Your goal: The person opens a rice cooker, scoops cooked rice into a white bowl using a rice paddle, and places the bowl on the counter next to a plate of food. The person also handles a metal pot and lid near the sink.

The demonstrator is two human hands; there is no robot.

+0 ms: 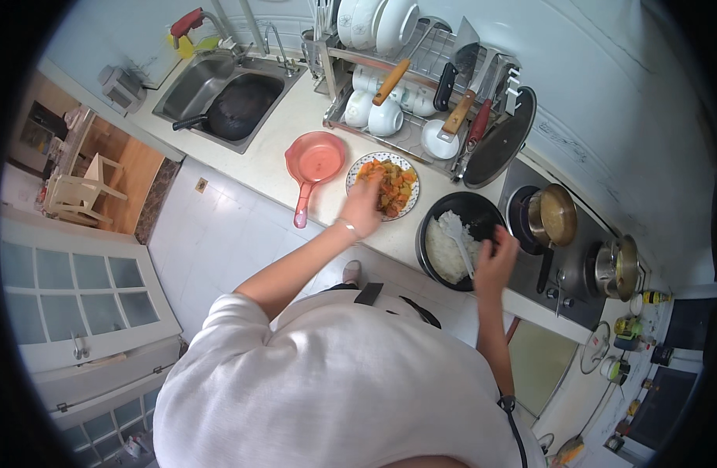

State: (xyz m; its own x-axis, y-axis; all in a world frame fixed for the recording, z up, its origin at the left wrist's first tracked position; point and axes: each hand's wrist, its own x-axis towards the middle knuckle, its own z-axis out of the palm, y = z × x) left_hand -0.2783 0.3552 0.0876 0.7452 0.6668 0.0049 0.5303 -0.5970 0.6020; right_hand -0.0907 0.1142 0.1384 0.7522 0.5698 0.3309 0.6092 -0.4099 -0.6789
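My left hand (363,207) is over the near left side of a dotted plate (415,202). Diced orange and yellow food (398,186) fills the plate. Motion blurs the fingers, so I cannot tell whether they touch the rim or the food. Beside the right side of a black pot (431,207) is my right hand (496,260), thumb and fingers apart with nothing seen between them. White rice (443,251) lies in the pot, and a white rice paddle (459,240) rests on it, its handle pointing towards me near the right hand.
Left of the plate, a pink ladle (316,161) sticks its handle past the counter edge. A dish rack (358,120) with bowls and utensils stands behind. On the stove (525,281) at right are a saucepan (554,216) and a steel pot (613,272). A wok (244,108) sits in the sink.
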